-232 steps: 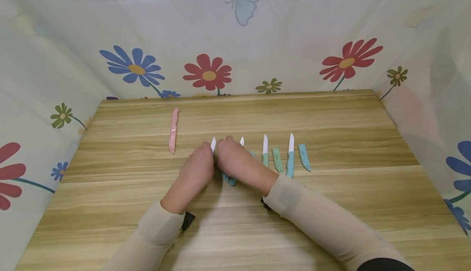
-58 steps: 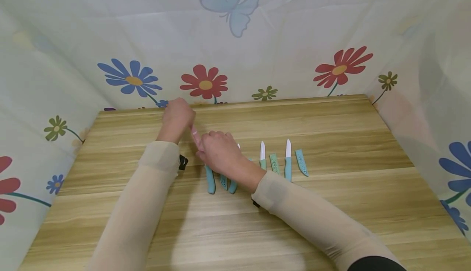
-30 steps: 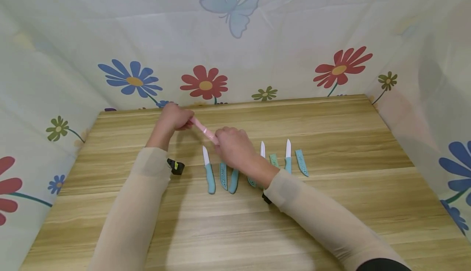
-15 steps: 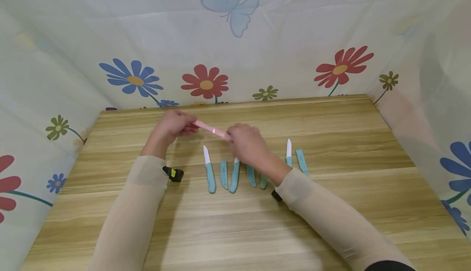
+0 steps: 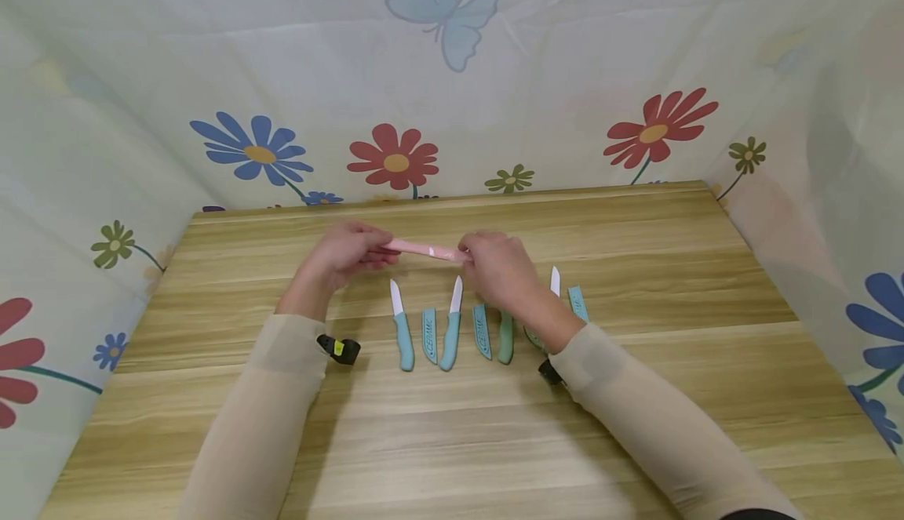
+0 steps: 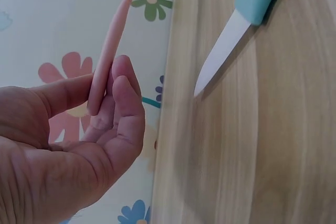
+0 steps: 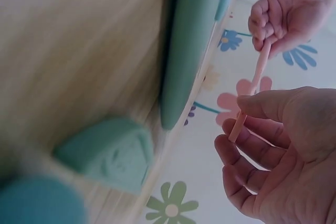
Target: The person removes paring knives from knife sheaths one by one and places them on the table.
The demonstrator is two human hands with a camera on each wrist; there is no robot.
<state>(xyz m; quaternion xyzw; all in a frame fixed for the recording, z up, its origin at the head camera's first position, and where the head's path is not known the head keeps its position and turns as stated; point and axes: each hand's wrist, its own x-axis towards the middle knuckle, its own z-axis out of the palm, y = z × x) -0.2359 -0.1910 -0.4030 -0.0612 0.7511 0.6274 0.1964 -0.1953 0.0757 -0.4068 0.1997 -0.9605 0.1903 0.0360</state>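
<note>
A pink paring knife [image 5: 418, 249] in its pink sheath is held up above the far half of the table, nearly level from left to right. My left hand [image 5: 349, 252] pinches the handle's end between thumb and fingers, as the left wrist view also shows. At the other end, my right hand [image 5: 500, 270] pinches the sheath's tip. Below lie two bare blue knives [image 5: 403, 341] [image 5: 450, 340] with white blades and two blue sheaths [image 5: 429, 336] [image 5: 482, 332]. The green knife [image 5: 505, 340] is partly hidden behind my right hand.
Right of the green knife, a green sheath [image 5: 534, 338] is mostly covered by my right wrist. Another blue knife [image 5: 555, 280] and a blue sheath [image 5: 577, 303] lie farther right, partly hidden by the arm. The wooden table [image 5: 671, 245] meets a flowered curtain [image 5: 565, 73] at its back edge.
The pink knife, which lay at the table's left 7.7 s ago, is now lifted between both hands. Over the last second, both hands moved right and the knife turned from slanted to nearly level.
</note>
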